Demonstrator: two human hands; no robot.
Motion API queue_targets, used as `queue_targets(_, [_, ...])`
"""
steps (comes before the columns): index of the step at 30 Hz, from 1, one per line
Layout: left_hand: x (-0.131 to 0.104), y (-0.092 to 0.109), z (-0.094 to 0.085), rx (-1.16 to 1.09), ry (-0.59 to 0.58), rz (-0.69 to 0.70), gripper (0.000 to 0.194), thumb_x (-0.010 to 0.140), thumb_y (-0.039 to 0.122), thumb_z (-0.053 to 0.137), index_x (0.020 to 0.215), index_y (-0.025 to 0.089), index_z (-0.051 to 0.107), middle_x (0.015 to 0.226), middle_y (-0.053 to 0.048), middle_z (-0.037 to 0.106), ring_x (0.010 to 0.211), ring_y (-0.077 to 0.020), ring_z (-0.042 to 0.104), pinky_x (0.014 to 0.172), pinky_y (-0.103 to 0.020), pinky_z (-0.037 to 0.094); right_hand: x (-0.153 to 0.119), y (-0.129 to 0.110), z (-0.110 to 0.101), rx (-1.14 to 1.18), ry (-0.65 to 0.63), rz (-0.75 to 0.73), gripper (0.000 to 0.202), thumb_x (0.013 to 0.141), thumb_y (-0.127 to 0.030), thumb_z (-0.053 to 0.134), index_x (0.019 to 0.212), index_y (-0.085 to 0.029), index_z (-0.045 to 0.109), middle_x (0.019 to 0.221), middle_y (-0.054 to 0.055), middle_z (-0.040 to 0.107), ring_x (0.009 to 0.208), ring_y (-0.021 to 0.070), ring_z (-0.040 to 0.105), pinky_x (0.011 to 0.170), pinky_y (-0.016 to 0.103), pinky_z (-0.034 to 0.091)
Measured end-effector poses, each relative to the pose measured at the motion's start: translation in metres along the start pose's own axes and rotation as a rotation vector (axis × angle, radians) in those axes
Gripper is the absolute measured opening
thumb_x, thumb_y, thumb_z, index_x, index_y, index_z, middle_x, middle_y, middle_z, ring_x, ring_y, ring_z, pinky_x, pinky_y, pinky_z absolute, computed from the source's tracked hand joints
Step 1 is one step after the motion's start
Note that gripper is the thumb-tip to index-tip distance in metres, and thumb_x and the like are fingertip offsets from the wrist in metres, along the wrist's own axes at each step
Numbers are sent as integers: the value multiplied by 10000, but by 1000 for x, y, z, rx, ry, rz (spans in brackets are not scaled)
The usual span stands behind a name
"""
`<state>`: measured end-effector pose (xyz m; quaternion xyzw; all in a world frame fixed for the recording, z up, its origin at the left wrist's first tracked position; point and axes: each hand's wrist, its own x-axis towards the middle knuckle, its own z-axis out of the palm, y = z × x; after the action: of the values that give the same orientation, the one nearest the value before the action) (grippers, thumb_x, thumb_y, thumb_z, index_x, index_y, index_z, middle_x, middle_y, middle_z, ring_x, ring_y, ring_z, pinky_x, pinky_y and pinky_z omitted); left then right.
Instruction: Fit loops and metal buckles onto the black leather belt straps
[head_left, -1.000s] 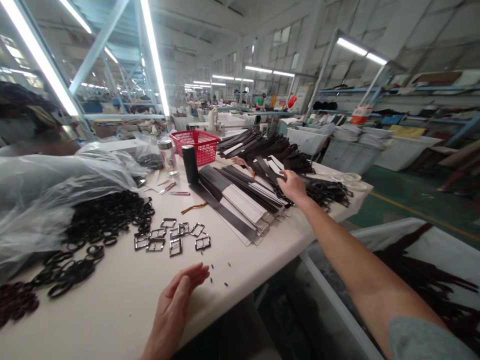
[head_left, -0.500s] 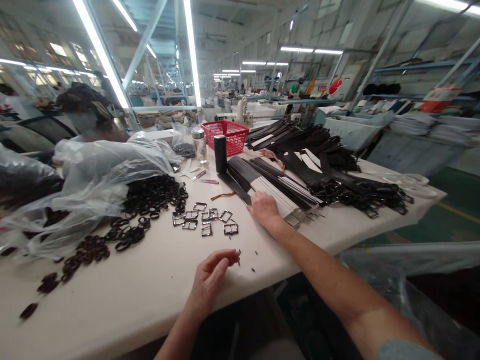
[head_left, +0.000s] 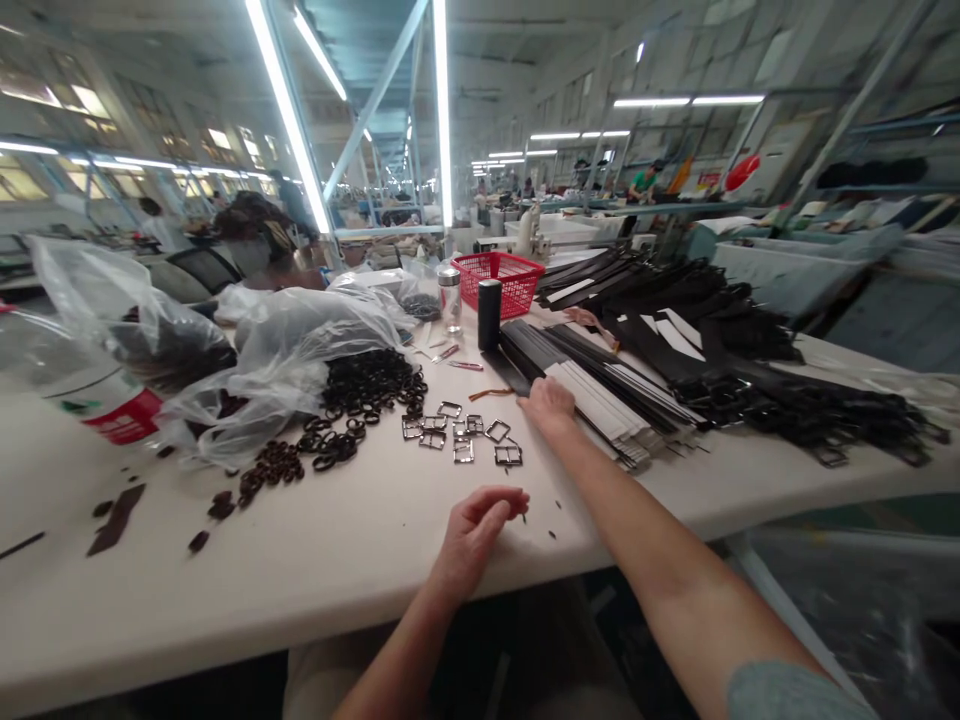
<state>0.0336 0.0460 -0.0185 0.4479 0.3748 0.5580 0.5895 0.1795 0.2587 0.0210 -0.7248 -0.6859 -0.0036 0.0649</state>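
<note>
My right hand [head_left: 551, 405] is closed at the edge of a dark strap [head_left: 505, 371], beside a stack of straps with pale undersides [head_left: 600, 405]. Nearer the table's front edge, my left hand [head_left: 480, 530] has its fingers curled together; whatever they may hold is too small to make out. Several metal buckles [head_left: 463, 450] lie between the hands and a heap of black loops [head_left: 367, 385]. Brown loops [head_left: 270, 473] are spread to the left of that heap. Small dark bits lie beside my left hand.
A black cylinder [head_left: 489, 314], a glass bottle [head_left: 450, 300] and a red basket [head_left: 501, 283] stand at the back. Clear plastic bags [head_left: 300, 335] lie on the left, near a large bottle [head_left: 112, 400]. Finished-looking dark straps [head_left: 780, 390] with buckles cover the right side.
The view has turned left, so the table's contents appear further right and a large bottle shows at the left. Both hands have kept nearly the same places on the table.
</note>
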Motion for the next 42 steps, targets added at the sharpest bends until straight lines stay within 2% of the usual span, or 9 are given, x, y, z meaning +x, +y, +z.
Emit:
queue_targets(8, [0, 3, 3, 1, -6, 7, 338, 860, 444, 680, 1018, 153, 750, 1038, -128, 768, 960, -255, 714, 943, -408, 532, -7, 4, 3, 51, 123, -24, 309, 895, -327, 646, 1105, -100, 629, 1113, 202, 650, 1044, 280, 650, 798, 331, 492])
queue_targets(15, [2, 3, 2, -21, 5, -4, 371, 829, 461, 712, 1024, 147, 749, 1024, -133, 771, 950, -254, 717, 942, -412, 527, -29, 12, -21, 114, 245, -44, 302, 864, -299, 623, 1122, -144, 601, 1129, 145, 646, 996, 269, 644, 749, 332, 475])
queue_targets(20, [11, 2, 4, -137, 14, -120, 500, 778, 458, 772, 1160, 145, 696, 1135, -159, 734, 978, -244, 711, 935, -386, 511, -74, 22, -37, 166, 336, -109, 335, 880, -360, 580, 1160, -176, 572, 1156, 113, 635, 997, 259, 639, 734, 330, 477])
queue_targets(23, [27, 7, 10, -294, 8, -253, 622, 760, 495, 781, 1260, 166, 612, 1232, -182, 686, 992, -236, 710, 889, -352, 522, -114, 27, -41, 247, 485, -229, 308, 860, -340, 595, 1125, -184, 581, 1095, 95, 645, 962, 253, 653, 740, 325, 498])
queue_targets(28, [62, 30, 9, -465, 108, -278, 567, 779, 634, 683, 1081, 154, 655, 974, -105, 729, 788, -175, 701, 722, -280, 542, -186, 45, -44, 411, 680, -455, 269, 866, -291, 607, 1120, -211, 564, 1018, 78, 662, 915, 238, 673, 768, 332, 548])
queue_targets(32, [66, 48, -15, -358, 290, -198, 431, 736, 496, 767, 950, 129, 696, 742, -16, 675, 560, -74, 578, 537, -190, 452, -221, 78, -36, 512, 616, -556, 329, 860, -271, 642, 1172, -223, 549, 1038, 82, 654, 943, 239, 672, 797, 347, 571])
queue_targets(36, [36, 53, -35, -175, 313, -163, 403, 637, 339, 828, 956, 136, 689, 682, 34, 623, 499, -41, 533, 507, -170, 428, -236, 105, -17, 581, 472, -550, 338, 862, -266, 642, 1186, -214, 563, 1048, 77, 649, 931, 226, 672, 826, 350, 576])
queue_targets(39, [6, 47, -29, -72, 259, -225, 502, 653, 343, 807, 1092, 148, 659, 691, 37, 611, 510, -68, 569, 523, -202, 470, -242, 97, -9, 603, 398, -556, 401, 885, -287, 631, 1268, -200, 548, 1169, 109, 648, 1072, 253, 648, 946, 400, 541])
queue_targets(42, [-20, 38, -14, -19, 212, -225, 503, 692, 361, 792, 1125, 151, 646, 684, 53, 553, 568, -85, 584, 570, -225, 517, -246, 68, -9, 707, 335, -587, 441, 909, -353, 635, 1313, -198, 551, 1275, 131, 637, 1186, 271, 606, 1031, 440, 493])
